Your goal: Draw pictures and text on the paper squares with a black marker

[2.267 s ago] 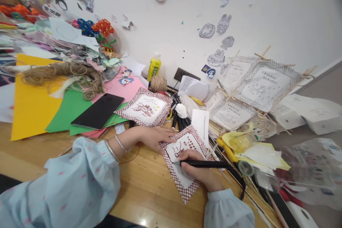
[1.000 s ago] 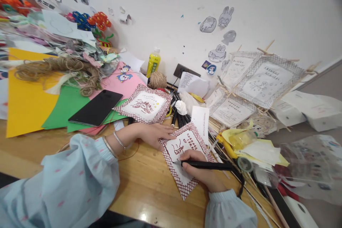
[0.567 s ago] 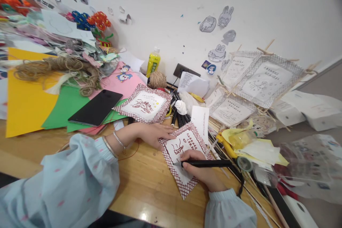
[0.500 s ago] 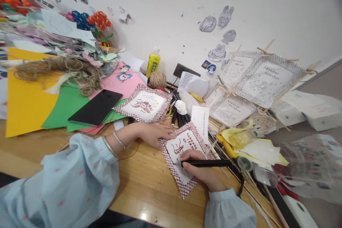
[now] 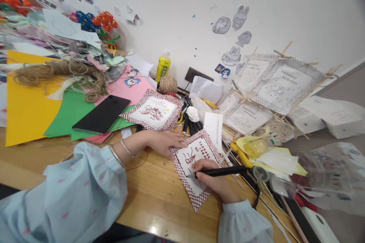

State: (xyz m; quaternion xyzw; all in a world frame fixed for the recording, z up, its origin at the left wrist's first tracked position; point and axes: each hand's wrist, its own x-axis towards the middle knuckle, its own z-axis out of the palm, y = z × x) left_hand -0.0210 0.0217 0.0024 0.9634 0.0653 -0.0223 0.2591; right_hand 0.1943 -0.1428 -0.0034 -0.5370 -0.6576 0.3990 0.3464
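A bordered sheet (image 5: 196, 191) lies on the worktop (image 5: 154, 205), towards its near edge, turned so that one corner points at that edge, perhaps to suit the slant of the writing arm. The left hand (image 5: 164, 143) is spread flat, fingers extended over the sheet's left margin, grasping nothing; this pressure seems meant to stop the paper sliding. The right hand (image 5: 216, 182) is closed around a black pen (image 5: 224, 171), pinching it low, close to the tip, probably for fine control; whether the tip touches the paper is hard to tell. A second bordered sheet (image 5: 154, 112) sits beyond the left hand, towards the far edge, likely put there to leave room in front. A black tablet (image 5: 102, 114) rests on green paper (image 5: 57, 123) to the left. Near the worktop's far right corner, a stick frame (image 5: 281, 85) holds similar panels tilted up, presumably to keep them flat and visible.
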